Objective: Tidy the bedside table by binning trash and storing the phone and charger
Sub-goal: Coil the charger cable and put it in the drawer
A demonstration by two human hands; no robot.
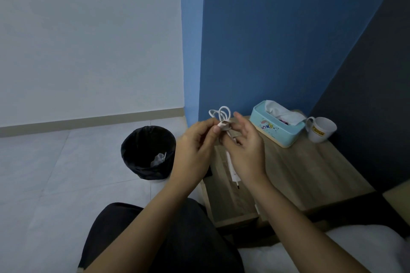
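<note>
Nearest the camera, a dark-trousered knee and a white bed edge frame both forearms reaching out over the front of the wooden worktop; left hand has its grip pressed together, thumb and forefinger pinching the bundled white charger cable just below its loops, probably to keep the coil from springing apart; right hand sits just beside it with fingers spread and loose, some tucked behind the bundle, so its grip reads as open and steadying rather than clamping, likely mid-wrap of the loose end; cable runs down between the palms to the white charger plug, which hangs or rests low against the worktop, cannot tell which; judged step: coiling the charger so it stores neat; phone not clearly seen, a dark corner under the left hand may be it, too hidden to say; black bin stands on the tiled floor left of the worktop, near, with something clear and crumpled inside; farther back on the worktop a teal tissue box with tissue poking out, and a white mug just beside it by the dark wall; neither blocks the hands, though the dangling plug could snag the worktop edge
</note>
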